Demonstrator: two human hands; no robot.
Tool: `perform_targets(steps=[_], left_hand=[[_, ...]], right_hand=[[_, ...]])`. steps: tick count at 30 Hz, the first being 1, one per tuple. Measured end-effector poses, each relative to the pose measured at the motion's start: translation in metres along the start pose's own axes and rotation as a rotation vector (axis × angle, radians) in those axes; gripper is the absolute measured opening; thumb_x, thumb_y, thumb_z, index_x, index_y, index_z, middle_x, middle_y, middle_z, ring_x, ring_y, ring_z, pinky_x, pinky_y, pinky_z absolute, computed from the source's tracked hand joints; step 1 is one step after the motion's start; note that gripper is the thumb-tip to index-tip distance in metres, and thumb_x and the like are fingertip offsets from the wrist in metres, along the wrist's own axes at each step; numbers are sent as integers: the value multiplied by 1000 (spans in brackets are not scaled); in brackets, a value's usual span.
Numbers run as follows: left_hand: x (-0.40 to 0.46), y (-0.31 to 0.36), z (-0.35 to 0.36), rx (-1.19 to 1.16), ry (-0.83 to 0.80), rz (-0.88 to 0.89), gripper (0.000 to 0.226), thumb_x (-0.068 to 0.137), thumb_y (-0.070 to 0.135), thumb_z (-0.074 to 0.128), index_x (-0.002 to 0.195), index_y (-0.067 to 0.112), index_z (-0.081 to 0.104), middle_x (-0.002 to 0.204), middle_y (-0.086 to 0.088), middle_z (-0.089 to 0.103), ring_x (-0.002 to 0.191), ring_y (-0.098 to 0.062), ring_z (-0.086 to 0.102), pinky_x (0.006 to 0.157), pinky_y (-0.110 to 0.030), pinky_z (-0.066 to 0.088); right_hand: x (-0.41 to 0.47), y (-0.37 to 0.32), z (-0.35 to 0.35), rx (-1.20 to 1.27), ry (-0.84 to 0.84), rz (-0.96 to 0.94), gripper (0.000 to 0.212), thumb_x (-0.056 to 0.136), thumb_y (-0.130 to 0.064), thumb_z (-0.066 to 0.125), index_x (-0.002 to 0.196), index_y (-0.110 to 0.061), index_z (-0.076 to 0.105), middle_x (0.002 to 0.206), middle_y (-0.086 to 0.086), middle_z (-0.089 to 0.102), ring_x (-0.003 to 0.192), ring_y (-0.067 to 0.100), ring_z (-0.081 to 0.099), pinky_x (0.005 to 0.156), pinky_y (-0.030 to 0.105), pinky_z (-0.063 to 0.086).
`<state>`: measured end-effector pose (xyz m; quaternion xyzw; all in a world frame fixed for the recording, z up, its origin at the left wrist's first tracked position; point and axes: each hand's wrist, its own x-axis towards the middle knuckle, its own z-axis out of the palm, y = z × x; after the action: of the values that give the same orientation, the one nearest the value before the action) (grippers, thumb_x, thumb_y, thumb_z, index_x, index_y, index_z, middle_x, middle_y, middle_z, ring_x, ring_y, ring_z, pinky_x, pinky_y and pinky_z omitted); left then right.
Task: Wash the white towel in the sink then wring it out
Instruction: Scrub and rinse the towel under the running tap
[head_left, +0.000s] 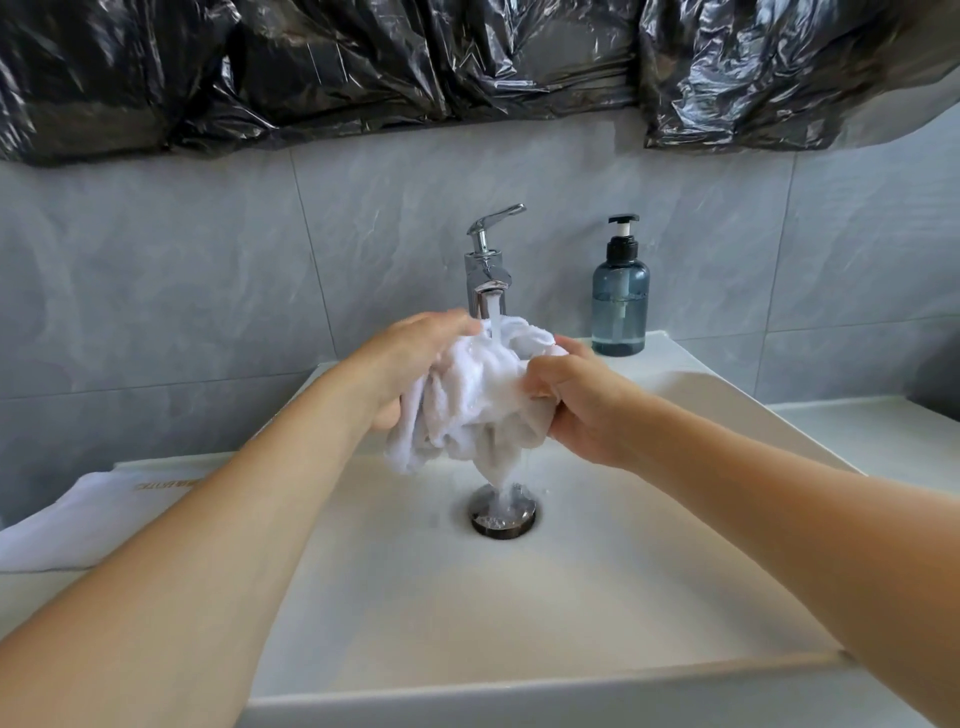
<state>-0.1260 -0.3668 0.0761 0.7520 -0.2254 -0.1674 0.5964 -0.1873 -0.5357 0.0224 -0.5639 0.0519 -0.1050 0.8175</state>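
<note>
Both hands, left hand (415, 358) and right hand (582, 405), bunch the white towel (467, 400) in curled grips under the faucet's (485, 265) stream, over the sink (519, 597).

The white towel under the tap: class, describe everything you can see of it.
The white towel is a soft, terry-looking cloth, bunched into a crumpled wad and visibly wet. It hangs above the sink, directly beneath the running faucet, whose stream lands on its top. The left hand grips its left side and the right hand pinches its right side. Its lower folds dangle, and water runs off the bottom tip toward the drain.
</note>
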Motion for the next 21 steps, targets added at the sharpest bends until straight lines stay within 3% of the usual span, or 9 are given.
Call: perform_targets(steps=[2,4,6,8,10,12,14,17,21], left_hand=[[2,-5,-6,203,-115,3,66,65,53,83,122,29,61,113,2,71,99,-20,70,89,-39,53],[2,-11,-7,403,-144,28,101,49,58,93,137,43,43,124,11,65,109,-16,67,91,-42,55],[1,-15,-5,501,-163,81,87,57,39,94,131,28,50,112,7,70,100,-15,70,84,-38,58],[1,-15,-2,528,-123,108,55,60,20,85,111,23,64,97,-1,74,89,-19,72,76,-36,59],[1,-15,0,495,-41,101,47,53,17,75,100,24,68,91,-3,75,85,-22,73,75,-38,59],[1,-15,1,415,20,112,40,53,12,70,91,19,71,80,-2,73,74,-21,69,69,-34,56],[2,-15,1,337,54,135,28,57,2,67,83,13,72,74,-2,69,71,-19,64,69,-31,52],[-1,-11,4,246,84,178,19,63,-8,61,71,6,71,72,-3,66,73,-18,60,72,-28,49],[-5,-4,6,100,203,117,22,62,-5,58,63,14,70,64,-4,59,63,-20,57,59,-24,46]], right_hand=[[2,2,-2,-40,39,-9,88,52,-4,57,138,-13,43,125,20,59,100,36,65,70,42,56],[-1,-2,-2,-35,65,-36,60,64,-3,53,124,-12,52,104,14,61,80,26,65,61,34,55],[-3,-6,-2,-36,62,-71,23,81,1,42,92,-16,53,80,5,53,59,15,56,52,26,49],[-4,-8,-1,-27,26,-96,26,87,3,35,74,-19,42,72,3,45,57,15,49,53,27,49],[-6,-9,2,20,8,-88,23,88,2,33,76,-15,43,75,7,48,65,19,51,58,31,53],[-7,-8,3,17,4,-47,21,88,0,32,91,-8,51,84,12,54,75,27,56,67,35,55],[-8,-10,5,-35,33,-8,25,87,-4,32,100,-8,52,89,13,49,80,30,47,76,39,49],[-11,-17,11,-104,110,83,10,89,-15,42,82,-15,49,78,8,50,73,25,49,75,37,46],[-16,-33,21,-114,125,184,15,86,-27,49,89,-15,57,89,5,62,85,26,58,84,38,48]])
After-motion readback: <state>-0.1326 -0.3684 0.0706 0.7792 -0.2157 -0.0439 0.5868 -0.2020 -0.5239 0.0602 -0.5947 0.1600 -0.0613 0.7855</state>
